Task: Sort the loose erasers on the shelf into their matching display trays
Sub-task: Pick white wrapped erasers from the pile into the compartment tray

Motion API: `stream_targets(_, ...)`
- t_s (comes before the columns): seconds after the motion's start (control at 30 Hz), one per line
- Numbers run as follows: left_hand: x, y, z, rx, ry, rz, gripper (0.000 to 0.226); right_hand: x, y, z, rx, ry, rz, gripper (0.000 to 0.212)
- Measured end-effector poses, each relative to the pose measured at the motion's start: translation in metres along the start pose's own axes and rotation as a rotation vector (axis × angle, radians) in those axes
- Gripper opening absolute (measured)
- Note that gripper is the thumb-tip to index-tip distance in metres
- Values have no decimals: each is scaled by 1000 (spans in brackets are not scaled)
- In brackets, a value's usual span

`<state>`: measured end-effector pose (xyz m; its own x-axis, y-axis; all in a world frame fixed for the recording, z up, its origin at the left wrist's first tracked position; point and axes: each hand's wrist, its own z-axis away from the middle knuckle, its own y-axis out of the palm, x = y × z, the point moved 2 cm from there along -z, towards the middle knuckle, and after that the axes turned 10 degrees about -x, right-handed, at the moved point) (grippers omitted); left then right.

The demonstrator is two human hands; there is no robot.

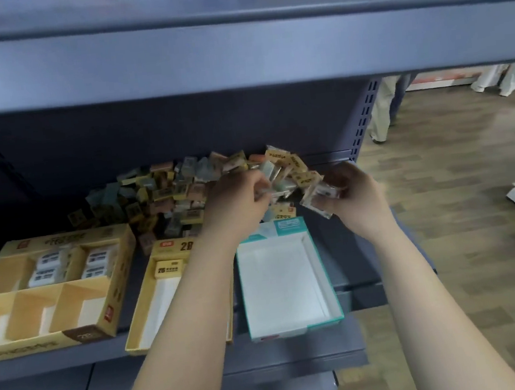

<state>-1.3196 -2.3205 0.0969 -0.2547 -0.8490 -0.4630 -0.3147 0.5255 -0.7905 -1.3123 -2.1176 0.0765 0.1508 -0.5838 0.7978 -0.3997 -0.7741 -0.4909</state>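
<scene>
Teal tray [278,281]: just below both hands, white inside.
Left hand [235,203]: pinching wrapped eraser [265,193] at eraser pile [166,190].
Right hand [356,198]: grasping clear-wrapped erasers [318,196].

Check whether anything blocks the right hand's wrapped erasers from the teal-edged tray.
Nothing visible does. The right hand holds the wrapped erasers just behind the teal-edged tray; the left forearm crosses the yellow tray beside it.

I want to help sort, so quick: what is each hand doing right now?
Left hand: pinching a greenish eraser at the pile.
Right hand: gripping a clear-wrapped eraser.
</scene>
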Motion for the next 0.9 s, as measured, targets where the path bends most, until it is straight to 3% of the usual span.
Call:
stream_targets(0.43,-51,74,-57,137,150,-191,19,-49,-34,7,-56,96,44,32)
stream_targets(0.63,-52,95,-65,180,174,-255,35,-54,-37,5,-48,100,51,31)
stream_targets(0.8,-53,106,-70,140,226,-333,44,-58,-37,3,-52,130,27,30)
stream_targets(0.9,-51,110,-72,104,228,-313,34,-59,-40,1,-60,133,20,30)
